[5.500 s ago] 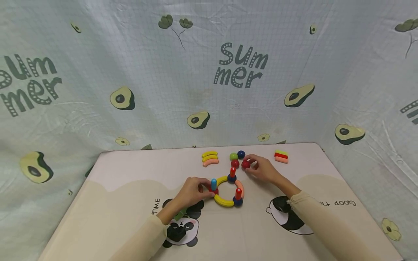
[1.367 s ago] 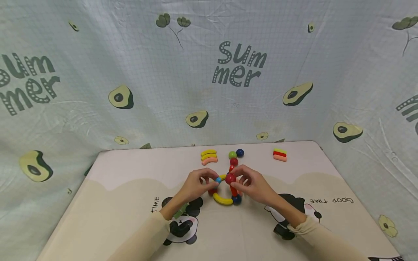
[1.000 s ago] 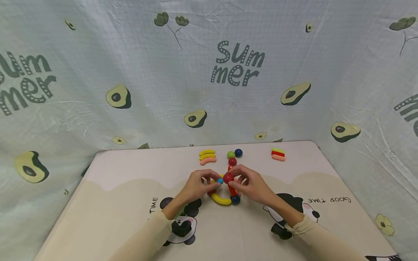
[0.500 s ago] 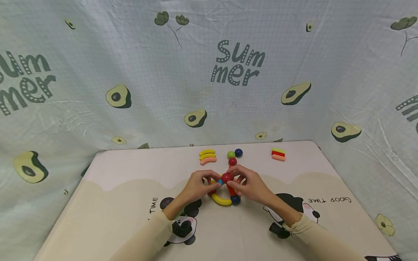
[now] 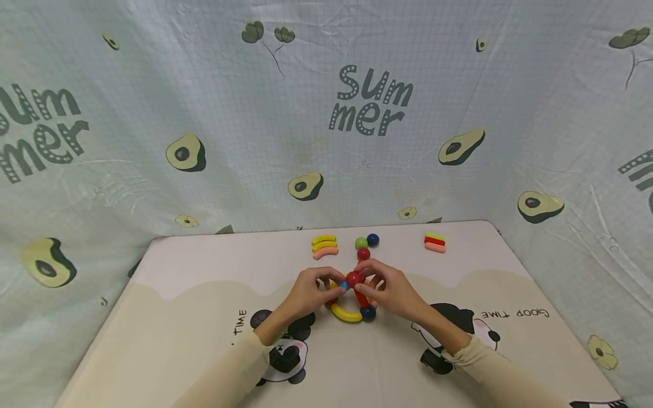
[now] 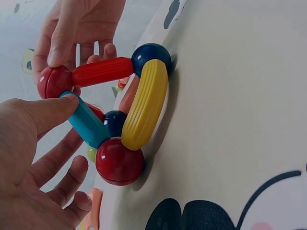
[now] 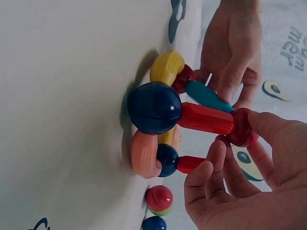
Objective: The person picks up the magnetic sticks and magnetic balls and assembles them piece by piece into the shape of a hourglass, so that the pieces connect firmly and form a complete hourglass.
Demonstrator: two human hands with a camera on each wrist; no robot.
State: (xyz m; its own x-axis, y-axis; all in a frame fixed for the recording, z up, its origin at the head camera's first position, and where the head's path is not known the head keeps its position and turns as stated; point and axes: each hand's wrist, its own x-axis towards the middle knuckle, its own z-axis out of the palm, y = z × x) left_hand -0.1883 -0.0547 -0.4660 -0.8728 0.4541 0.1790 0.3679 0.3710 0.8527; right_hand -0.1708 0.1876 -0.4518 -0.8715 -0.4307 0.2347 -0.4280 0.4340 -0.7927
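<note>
My left hand (image 5: pixel 308 292) pinches the upper end of a light-blue magnetic rod (image 6: pixel 88 122), whose foot is on a red ball (image 6: pixel 120 162). My right hand (image 5: pixel 393 289) holds another red ball (image 5: pixel 354 279) between thumb and fingertips, above a ring of curved rods. The blue rod and a red rod (image 7: pixel 206 118) lean inward to this ball. That red rod rises from a dark-blue ball (image 7: pixel 154 108). A second red rod (image 7: pixel 190 164) stands on the rear dark-blue ball (image 7: pixel 167 160), its upper end behind my right fingers. A yellow curved rod (image 5: pixel 346 313) forms the ring's front.
Behind the ring lie a red ball (image 5: pixel 364 253), a green ball (image 5: pixel 361 243) and a dark-blue ball (image 5: pixel 373 239). Several curved rods (image 5: pixel 324 245) are at back left, short straight rods (image 5: pixel 435 242) at back right. A printed cloth (image 5: pixel 245 141) hangs behind the table.
My right hand has brought the red ball from the back to above the ring. My left hand has moved up onto the blue rod. The upright rods now lean inward; lately almost nothing moves.
</note>
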